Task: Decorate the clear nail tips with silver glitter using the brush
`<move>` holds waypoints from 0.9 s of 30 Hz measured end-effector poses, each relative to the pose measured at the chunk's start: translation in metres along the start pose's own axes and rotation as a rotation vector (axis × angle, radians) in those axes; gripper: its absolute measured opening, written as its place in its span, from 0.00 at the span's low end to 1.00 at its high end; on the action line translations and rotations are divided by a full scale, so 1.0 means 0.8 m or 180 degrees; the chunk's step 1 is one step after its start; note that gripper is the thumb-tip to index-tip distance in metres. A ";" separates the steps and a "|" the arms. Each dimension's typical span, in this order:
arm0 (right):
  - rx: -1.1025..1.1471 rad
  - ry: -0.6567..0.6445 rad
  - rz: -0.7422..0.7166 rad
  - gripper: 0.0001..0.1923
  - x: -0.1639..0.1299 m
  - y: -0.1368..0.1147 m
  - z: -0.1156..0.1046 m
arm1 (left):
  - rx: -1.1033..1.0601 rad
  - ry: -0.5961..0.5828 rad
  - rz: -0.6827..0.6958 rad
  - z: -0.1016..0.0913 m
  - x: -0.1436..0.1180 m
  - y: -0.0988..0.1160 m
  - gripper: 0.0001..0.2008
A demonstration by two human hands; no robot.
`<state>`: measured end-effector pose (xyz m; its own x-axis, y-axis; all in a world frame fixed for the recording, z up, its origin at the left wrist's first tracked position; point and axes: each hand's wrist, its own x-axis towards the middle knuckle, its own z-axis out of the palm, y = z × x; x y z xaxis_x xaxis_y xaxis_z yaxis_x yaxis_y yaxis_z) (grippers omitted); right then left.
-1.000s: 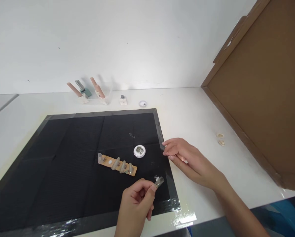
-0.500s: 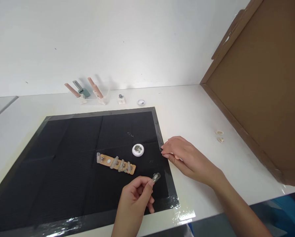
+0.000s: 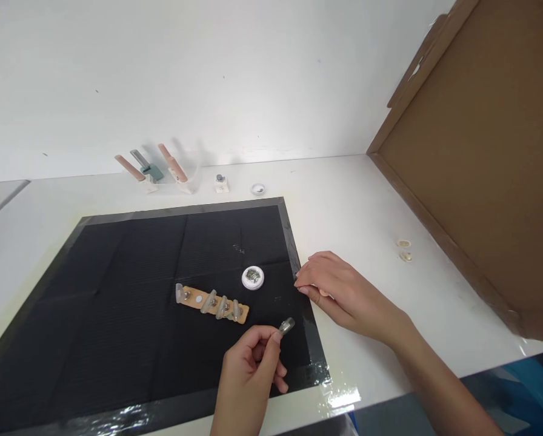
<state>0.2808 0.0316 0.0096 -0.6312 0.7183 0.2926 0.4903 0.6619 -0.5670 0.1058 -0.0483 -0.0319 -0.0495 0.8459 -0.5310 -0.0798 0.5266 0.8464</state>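
Between the thumb and index finger of my left hand [image 3: 253, 369] is a greyish, see-through false nail [image 3: 286, 326], its tip pointing up and to the right. My right hand [image 3: 330, 290] hovers over the right border of the black mat [image 3: 117, 327]. Its thumb and index finger are pinched together, and I cannot make out anything between them. Up and left of my left hand, a tan nail display strip [image 3: 190, 295] carries several similar false nails on round metallic posts. A round white dish [image 3: 253, 278] with silvery bits lies just behind the strip.
Against the wall stand nail polish bottles with long pink handles [image 3: 177, 169] in a clear tray, a small white bottle [image 3: 221, 183] and a white lid [image 3: 257, 189]. Two pale oval pieces [image 3: 403, 244] lie at right, near a large cardboard panel [image 3: 476, 157].
Both hands keep nearly the same pose. The view has shifted slightly, and the false nail stays in my left hand.
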 end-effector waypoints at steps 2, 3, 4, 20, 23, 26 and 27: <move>0.0000 -0.0003 -0.0012 0.08 0.000 0.000 0.000 | 0.0077 0.0069 0.0050 0.001 0.000 0.000 0.13; -0.0002 -0.0005 -0.0013 0.08 0.000 0.000 0.000 | 0.0126 0.0099 0.0075 0.002 0.000 0.000 0.12; -0.0005 -0.0004 -0.0010 0.08 0.001 0.000 0.000 | 0.0163 0.0119 0.0098 0.002 0.000 -0.001 0.12; -0.0037 0.0081 0.0021 0.07 0.000 0.002 0.002 | 0.0077 0.0121 0.0077 0.001 0.000 -0.003 0.12; -0.0016 0.0157 0.0082 0.06 -0.001 0.003 0.002 | 0.0050 0.0112 0.0067 0.000 0.000 -0.002 0.12; -0.0001 0.0202 0.0083 0.06 -0.002 0.004 0.002 | -0.0015 0.0115 0.0048 0.001 0.000 -0.002 0.12; 0.0000 0.0210 0.0072 0.06 -0.003 0.004 0.002 | -0.0032 0.0118 0.0039 0.001 0.000 -0.002 0.12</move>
<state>0.2829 0.0318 0.0062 -0.5790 0.7457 0.3298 0.5041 0.6453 -0.5741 0.1068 -0.0492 -0.0327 -0.0874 0.8485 -0.5219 -0.0891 0.5152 0.8524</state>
